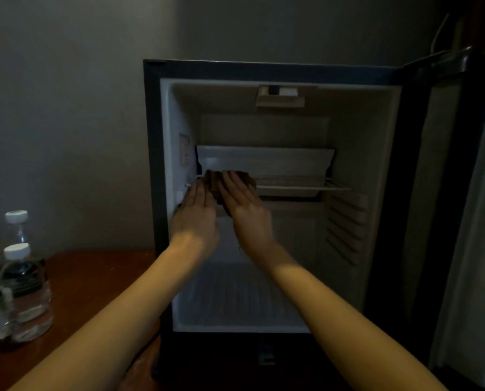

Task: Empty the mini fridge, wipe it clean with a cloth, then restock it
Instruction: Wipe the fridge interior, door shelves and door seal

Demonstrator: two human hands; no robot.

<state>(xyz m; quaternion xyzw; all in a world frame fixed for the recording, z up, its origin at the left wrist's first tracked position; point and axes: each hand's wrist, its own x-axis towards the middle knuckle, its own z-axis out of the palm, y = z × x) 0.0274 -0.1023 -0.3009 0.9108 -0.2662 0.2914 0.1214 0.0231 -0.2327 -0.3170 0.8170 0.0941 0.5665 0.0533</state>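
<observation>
The mini fridge [263,71] stands open, its white inside bare of items. A wire shelf [306,188] runs across the middle under a white tray [266,159]. A dark brown cloth [248,179] lies on the shelf's left end. My right hand [244,204] presses flat on the cloth with straight fingers. My left hand [197,210] lies beside it, fingers straight, touching the shelf's left front and the cloth's edge. Both forearms reach in from below.
The fridge door [466,193] hangs open at the right. Several water bottles [24,283] with white caps stand on the brown wooden surface [100,277] at the left. A grey wall is behind. A ribbed floor lines the fridge bottom [235,300].
</observation>
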